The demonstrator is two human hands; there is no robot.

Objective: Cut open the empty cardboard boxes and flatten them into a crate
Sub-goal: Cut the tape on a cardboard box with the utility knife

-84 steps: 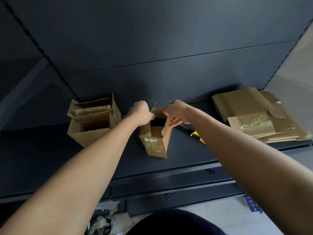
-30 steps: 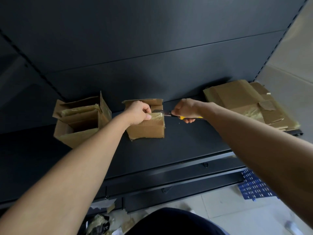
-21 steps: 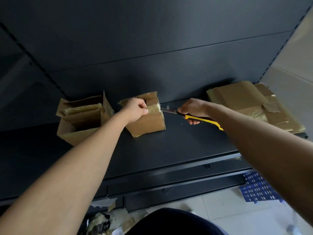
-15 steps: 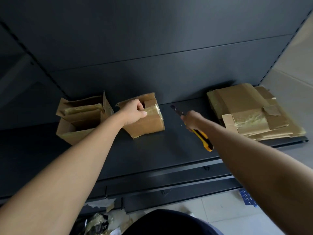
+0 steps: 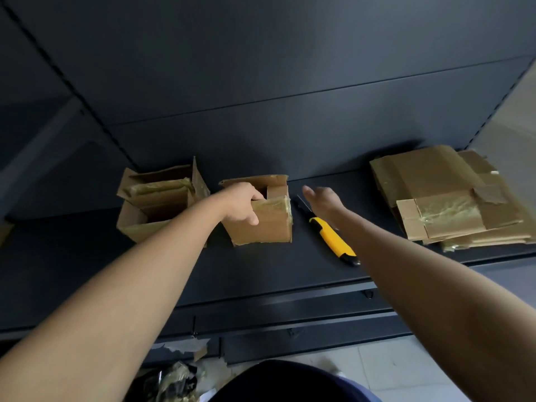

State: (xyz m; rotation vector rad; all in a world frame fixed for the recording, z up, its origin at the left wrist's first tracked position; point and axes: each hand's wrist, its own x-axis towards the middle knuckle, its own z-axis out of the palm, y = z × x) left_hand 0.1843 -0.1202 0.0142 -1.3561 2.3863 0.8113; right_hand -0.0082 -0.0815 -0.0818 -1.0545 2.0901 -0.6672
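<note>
A small taped cardboard box (image 5: 266, 224) stands on the dark shelf (image 5: 261, 271), its top flaps partly up. My left hand (image 5: 242, 204) grips its near top edge, fingers curled over the rim into the opening. A yellow utility knife (image 5: 332, 236) lies on the shelf just right of the box, blade pointing away from me. My right hand (image 5: 322, 200) hovers over the knife's blade end with fingers relaxed and holds nothing.
Another open box (image 5: 158, 204) sits at the left with flaps up. A stack of flattened cardboard (image 5: 446, 198) lies at the right end of the shelf. Tape scraps (image 5: 174, 381) litter the floor below. The dark back panel rises behind.
My right hand drew the knife away from the box's taped seam, laid it on the shelf and let go. My left hand kept its grip on the box.
</note>
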